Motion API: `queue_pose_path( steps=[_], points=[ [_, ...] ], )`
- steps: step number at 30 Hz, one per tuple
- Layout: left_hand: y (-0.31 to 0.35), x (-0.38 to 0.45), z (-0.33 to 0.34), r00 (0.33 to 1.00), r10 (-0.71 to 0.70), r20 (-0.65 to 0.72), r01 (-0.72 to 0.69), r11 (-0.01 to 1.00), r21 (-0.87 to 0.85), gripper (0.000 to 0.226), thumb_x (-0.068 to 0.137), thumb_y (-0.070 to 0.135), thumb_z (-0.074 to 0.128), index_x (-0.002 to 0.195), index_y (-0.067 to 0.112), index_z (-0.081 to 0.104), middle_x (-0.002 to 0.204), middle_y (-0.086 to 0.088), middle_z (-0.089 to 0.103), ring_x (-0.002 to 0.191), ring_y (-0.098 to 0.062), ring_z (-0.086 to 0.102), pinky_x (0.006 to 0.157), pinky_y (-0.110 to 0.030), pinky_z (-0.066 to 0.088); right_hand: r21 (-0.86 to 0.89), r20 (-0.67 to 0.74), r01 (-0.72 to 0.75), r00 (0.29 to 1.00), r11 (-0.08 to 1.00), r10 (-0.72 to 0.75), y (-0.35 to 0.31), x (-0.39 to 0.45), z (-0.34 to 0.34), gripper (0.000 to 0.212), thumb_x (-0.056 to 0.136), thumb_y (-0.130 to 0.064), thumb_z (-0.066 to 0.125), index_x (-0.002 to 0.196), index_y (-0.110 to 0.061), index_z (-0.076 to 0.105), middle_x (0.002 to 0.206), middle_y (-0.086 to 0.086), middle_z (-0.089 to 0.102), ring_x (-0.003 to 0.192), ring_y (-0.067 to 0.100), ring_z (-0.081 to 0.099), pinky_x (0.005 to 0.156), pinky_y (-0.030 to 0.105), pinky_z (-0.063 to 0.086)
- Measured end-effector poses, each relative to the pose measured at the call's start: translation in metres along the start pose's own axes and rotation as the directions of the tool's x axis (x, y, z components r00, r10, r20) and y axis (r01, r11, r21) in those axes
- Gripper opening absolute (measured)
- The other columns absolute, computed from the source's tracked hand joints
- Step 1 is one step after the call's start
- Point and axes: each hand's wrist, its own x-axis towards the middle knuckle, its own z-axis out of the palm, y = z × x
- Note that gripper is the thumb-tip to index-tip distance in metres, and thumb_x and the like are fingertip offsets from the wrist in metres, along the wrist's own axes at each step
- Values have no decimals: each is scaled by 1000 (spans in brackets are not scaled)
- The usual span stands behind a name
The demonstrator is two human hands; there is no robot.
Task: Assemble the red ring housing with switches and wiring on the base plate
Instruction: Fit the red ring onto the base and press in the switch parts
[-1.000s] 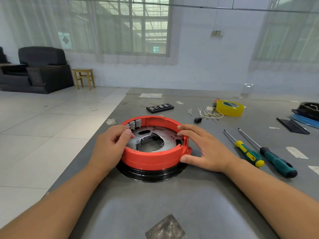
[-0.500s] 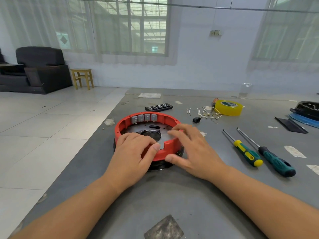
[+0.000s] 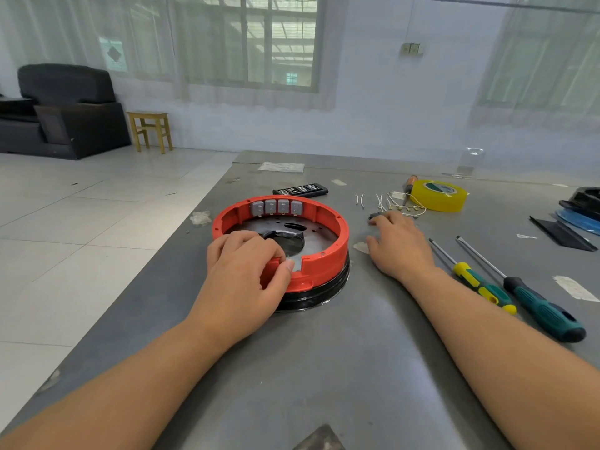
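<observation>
1. We see the red ring housing (image 3: 324, 251) sitting near the left edge of the grey counter (image 3: 357, 368), roughly midway between its near and far ends; it rests on a black disc (image 3: 328, 292) that shows beneath its near rim; a grey metal base plate (image 3: 319, 237) with a dark central opening fills its inside.
2. Four grey switches (image 3: 277, 207) stand side by side against the far inner wall of the ring.
3. Our left hand (image 3: 242, 280) is clamped on the near wall of the ring, fingers curled over the rim to the inside, thumb pressed on the outer face beside a notch in the wall.
4. Our right hand (image 3: 397, 246) lies to the right of the ring, apart from it, palm down on the counter with fingers relaxed; its fingertips reach a small black part (image 3: 373, 216) and the thin pale wires (image 3: 389, 203) scattered there; we cannot tell whether they pinch anything.
5. A roll of yellow tape (image 3: 438, 196) lies beyond the wires toward the far edge; a black strip with pale markings (image 3: 300, 190) lies behind the ring.
6. Two screwdrivers lie right of the right forearm, one with a yellow and green handle (image 3: 483, 289), one with a dark teal handle (image 3: 545, 311); black and blue items (image 3: 581, 211) sit at the right edge.
</observation>
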Motion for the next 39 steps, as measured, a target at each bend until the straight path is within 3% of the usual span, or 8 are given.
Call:
queue_pose_path(
  steps=[6,13,19,27,32,39],
  points=[
    [-2,0,3,999,23,-25,-23,1000,-10,20,93,45,48,84,32,60,89,21,58,108,-5,45,100,-26,22,48,-7,-104,995,993,104,11,41,17,43,100,-30,54,139,-15,58,146,9,53,135,31,46,107,44,43],
    [-3,-1,4,999,38,-27,-39,999,0,19,94,44,49,83,33,59,86,23,56,105,-6,46,101,-27,23,33,2,-47,999,998,47,14,53,22,36,98,-21,50,128,-16,68,127,12,67,120,35,56,97,43,49],
    [-5,-2,0,999,44,22,-44,999,1,23,95,50,47,87,33,60,89,23,56,107,-6,46,105,-28,22,48,22,-41,999,998,40,9,35,13,34,101,-37,54,128,-19,65,126,12,62,123,32,51,99,42,47],
    [-7,-8,-9,996,70,51,-70,997,16,33,96,54,45,107,31,66,109,18,58,123,-12,42,105,-25,20,179,44,101,993,979,-111,1,-26,-6,29,99,-44,61,117,-22,66,113,6,61,110,27,58,87,35,48],
    [-9,-12,-13,1000,18,17,-18,1000,16,39,94,54,46,110,25,67,115,12,58,124,-14,42,106,-35,27,257,40,197,976,946,-214,-1,-71,-25,25,97,-42,64,116,-26,65,108,-1,59,105,19,58,82,27,41],
    [-9,-11,-15,999,9,44,-9,1000,-4,42,95,53,45,110,25,72,110,12,64,120,-19,53,108,-36,29,346,42,393,901,852,-432,-16,-126,-50,25,98,-45,61,120,-33,65,110,-12,55,102,5,52,90,22,44]
  ],
)
